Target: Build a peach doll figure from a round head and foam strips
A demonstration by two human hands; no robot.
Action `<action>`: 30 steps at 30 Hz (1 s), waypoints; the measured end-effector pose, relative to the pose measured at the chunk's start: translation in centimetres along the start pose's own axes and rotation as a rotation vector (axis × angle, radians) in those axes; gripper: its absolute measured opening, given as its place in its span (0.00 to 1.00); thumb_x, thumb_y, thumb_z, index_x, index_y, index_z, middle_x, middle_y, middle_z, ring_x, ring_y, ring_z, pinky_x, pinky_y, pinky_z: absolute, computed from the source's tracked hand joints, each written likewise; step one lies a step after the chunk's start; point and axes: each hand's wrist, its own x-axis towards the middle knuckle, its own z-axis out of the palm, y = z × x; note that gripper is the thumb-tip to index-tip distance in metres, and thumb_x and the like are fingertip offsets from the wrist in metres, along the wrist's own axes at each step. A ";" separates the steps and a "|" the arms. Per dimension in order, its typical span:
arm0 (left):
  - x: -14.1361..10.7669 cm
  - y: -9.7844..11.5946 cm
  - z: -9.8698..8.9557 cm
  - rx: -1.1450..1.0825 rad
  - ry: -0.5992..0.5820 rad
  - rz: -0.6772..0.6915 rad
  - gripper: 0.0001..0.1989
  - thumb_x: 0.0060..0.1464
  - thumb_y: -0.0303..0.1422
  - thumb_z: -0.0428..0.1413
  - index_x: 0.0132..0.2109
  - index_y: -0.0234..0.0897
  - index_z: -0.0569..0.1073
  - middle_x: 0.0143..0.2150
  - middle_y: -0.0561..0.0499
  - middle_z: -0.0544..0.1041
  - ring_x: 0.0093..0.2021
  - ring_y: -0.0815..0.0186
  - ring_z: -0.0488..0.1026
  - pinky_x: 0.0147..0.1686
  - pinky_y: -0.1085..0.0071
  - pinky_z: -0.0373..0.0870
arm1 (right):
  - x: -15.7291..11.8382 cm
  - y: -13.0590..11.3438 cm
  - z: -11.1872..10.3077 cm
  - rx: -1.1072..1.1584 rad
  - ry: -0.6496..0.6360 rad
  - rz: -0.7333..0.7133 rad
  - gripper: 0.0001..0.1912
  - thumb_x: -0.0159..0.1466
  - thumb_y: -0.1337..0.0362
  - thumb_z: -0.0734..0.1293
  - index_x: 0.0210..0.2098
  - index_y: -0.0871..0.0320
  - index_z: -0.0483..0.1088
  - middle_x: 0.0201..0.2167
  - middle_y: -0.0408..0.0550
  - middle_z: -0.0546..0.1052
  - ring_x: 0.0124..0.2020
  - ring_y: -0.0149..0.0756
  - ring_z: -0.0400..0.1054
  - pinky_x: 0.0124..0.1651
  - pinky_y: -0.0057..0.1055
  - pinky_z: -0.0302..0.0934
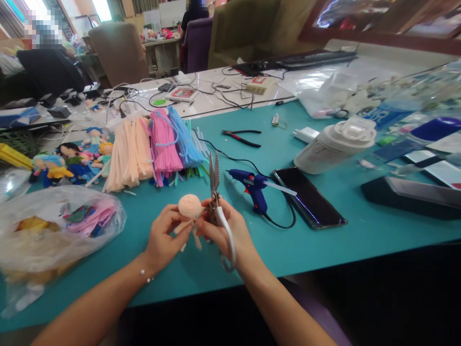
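Observation:
Between my hands, above the teal mat, is a small peach doll figure (189, 206) with a round head and short limbs of fuzzy peach stem hanging below it. My left hand (163, 235) pinches the figure from the left side. My right hand (230, 230) holds a pair of scissors (214, 180), blades pointing up and white handle hanging beneath the palm. The thumb and fingertips of that same hand also touch the figure's right side. Finger overlap hides part of the doll's body.
A blue glue gun (256, 192) with its cord lies right of my hands, beside a phone (309, 197) and a white cup (334, 146). Pliers (243, 138) lie behind. Peach pipe cleaners (130, 154), pink and blue bundles, small dolls (52, 168) and a plastic bag (104, 240) are left.

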 end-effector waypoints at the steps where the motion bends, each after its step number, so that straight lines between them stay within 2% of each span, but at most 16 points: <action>1: 0.0 0.0 0.0 -0.015 0.004 -0.018 0.03 0.50 0.29 0.57 0.34 0.36 0.71 0.39 0.46 0.72 0.38 0.64 0.72 0.37 0.69 0.70 | 0.0 0.1 -0.2 -0.023 -0.005 -0.026 0.22 0.43 0.63 0.74 0.34 0.57 0.62 0.20 0.36 0.69 0.19 0.28 0.65 0.22 0.25 0.60; 6: 0.0 0.1 0.2 -0.060 -0.013 -0.066 0.03 0.48 0.28 0.58 0.34 0.36 0.71 0.39 0.46 0.73 0.39 0.64 0.71 0.38 0.69 0.69 | 0.1 0.5 -0.6 -0.110 0.005 -0.076 0.23 0.45 0.62 0.74 0.36 0.56 0.62 0.25 0.40 0.72 0.22 0.30 0.66 0.26 0.27 0.61; 14: 0.2 0.4 0.1 -0.082 -0.003 -0.084 0.01 0.49 0.29 0.57 0.31 0.37 0.71 0.35 0.48 0.74 0.38 0.64 0.71 0.38 0.69 0.67 | 0.3 0.5 -0.1 -0.136 0.026 -0.103 0.19 0.45 0.63 0.73 0.34 0.56 0.63 0.21 0.38 0.69 0.22 0.30 0.64 0.25 0.26 0.58; 17: 0.2 0.4 -0.1 -0.105 -0.041 -0.080 0.02 0.50 0.30 0.57 0.32 0.37 0.71 0.35 0.48 0.73 0.38 0.64 0.71 0.38 0.70 0.67 | 0.3 0.3 0.0 -0.134 0.044 -0.111 0.18 0.46 0.65 0.72 0.34 0.57 0.63 0.21 0.38 0.68 0.22 0.28 0.63 0.24 0.25 0.57; 20: 0.1 0.3 0.0 -0.171 -0.082 -0.095 0.03 0.51 0.31 0.56 0.32 0.37 0.71 0.36 0.48 0.72 0.37 0.65 0.71 0.38 0.69 0.68 | 0.4 0.1 0.1 -0.126 0.048 -0.099 0.19 0.45 0.64 0.73 0.34 0.57 0.63 0.20 0.37 0.67 0.21 0.28 0.61 0.23 0.24 0.56; 23: 0.3 0.3 0.2 -0.213 -0.051 -0.141 0.04 0.50 0.31 0.57 0.29 0.36 0.71 0.34 0.50 0.72 0.36 0.66 0.70 0.37 0.70 0.67 | 0.6 -0.1 0.2 -0.117 0.038 -0.063 0.21 0.43 0.61 0.74 0.33 0.57 0.62 0.19 0.36 0.67 0.20 0.27 0.60 0.22 0.24 0.55; 26: 0.9 0.4 0.4 -0.285 0.013 -0.261 0.07 0.47 0.32 0.59 0.25 0.35 0.71 0.33 0.50 0.72 0.36 0.66 0.70 0.38 0.70 0.68 | 0.6 -0.3 -0.1 -0.148 0.012 -0.040 0.21 0.46 0.57 0.73 0.34 0.57 0.62 0.20 0.37 0.67 0.19 0.27 0.60 0.21 0.25 0.56; 30: 1.7 0.4 0.6 -0.560 0.125 -0.611 0.11 0.38 0.34 0.63 0.22 0.34 0.69 0.32 0.52 0.73 0.30 0.69 0.72 0.31 0.72 0.70 | -0.5 -1.3 -1.5 -0.261 -0.065 -0.087 0.20 0.55 0.49 0.66 0.38 0.57 0.64 0.24 0.41 0.67 0.22 0.29 0.61 0.25 0.28 0.59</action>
